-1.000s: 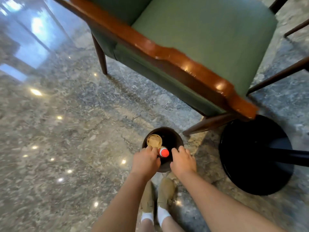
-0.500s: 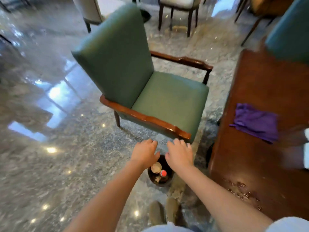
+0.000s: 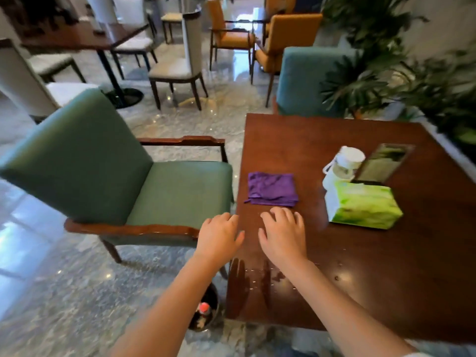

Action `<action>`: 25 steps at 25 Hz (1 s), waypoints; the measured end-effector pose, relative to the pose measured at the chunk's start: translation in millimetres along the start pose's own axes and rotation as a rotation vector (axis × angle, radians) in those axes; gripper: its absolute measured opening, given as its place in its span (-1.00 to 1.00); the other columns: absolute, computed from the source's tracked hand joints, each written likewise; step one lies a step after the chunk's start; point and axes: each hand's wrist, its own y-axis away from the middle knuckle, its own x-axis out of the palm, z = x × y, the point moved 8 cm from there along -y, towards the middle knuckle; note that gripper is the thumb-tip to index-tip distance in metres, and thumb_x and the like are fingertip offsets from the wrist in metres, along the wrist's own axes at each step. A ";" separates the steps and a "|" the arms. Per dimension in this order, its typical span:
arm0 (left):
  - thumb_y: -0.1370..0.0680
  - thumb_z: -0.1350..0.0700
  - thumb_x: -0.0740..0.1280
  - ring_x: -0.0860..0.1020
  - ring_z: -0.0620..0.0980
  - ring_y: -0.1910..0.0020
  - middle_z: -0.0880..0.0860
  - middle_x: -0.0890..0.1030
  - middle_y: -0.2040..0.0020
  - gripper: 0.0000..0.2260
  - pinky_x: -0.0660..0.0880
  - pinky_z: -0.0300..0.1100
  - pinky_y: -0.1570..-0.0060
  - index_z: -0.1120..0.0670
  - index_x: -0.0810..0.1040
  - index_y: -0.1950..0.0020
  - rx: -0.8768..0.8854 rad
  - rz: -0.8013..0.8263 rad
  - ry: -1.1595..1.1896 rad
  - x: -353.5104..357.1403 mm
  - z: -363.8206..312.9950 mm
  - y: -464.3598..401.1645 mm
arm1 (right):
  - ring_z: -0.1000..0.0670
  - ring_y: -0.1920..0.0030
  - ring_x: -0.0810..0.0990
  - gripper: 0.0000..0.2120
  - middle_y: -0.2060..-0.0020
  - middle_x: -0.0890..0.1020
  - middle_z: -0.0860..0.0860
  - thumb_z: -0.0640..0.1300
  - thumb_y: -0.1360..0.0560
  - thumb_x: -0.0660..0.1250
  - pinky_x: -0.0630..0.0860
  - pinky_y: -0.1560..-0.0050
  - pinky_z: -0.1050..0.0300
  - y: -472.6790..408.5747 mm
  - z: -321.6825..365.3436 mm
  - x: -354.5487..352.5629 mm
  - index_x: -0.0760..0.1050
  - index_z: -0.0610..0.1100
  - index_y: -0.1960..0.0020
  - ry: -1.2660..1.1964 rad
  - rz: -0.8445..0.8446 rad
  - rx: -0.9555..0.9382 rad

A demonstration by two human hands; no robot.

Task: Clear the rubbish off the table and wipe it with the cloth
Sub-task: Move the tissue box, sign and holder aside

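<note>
A folded purple cloth (image 3: 271,188) lies on the dark wooden table (image 3: 386,279) near its left edge. My right hand (image 3: 283,234) hovers over the table just in front of the cloth, fingers spread, holding nothing. My left hand (image 3: 219,235) is beside it at the table's left edge, also spread and empty. Small crumbs and wet marks (image 3: 260,276) spot the tabletop near me. On the floor by the table's near left corner stands a small dark bin (image 3: 206,314) holding a bottle with a red cap.
A green tissue pack (image 3: 360,204), a white lidded bottle (image 3: 342,166) and a dark phone (image 3: 383,163) sit on the table's right half. A green armchair (image 3: 144,186) stands close on the left. More chairs, tables and plants fill the background.
My view rose from the bin on the floor to the table. Both hands came up from the bin's rim and now hover over the table's left edge near the cloth.
</note>
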 end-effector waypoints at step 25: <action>-0.51 -0.22 -0.04 0.08 0.12 -0.50 0.14 0.17 -0.52 -0.43 0.04 0.31 -0.35 -0.01 0.24 -0.45 -0.330 0.215 0.081 238.3 -356.5 -90.4 | -0.17 -0.48 -0.02 -0.37 -0.49 0.09 -0.17 0.14 -0.47 0.27 0.06 -0.42 -0.16 -45.5 -391.3 20.1 0.15 0.03 -0.46 -0.047 0.280 -0.176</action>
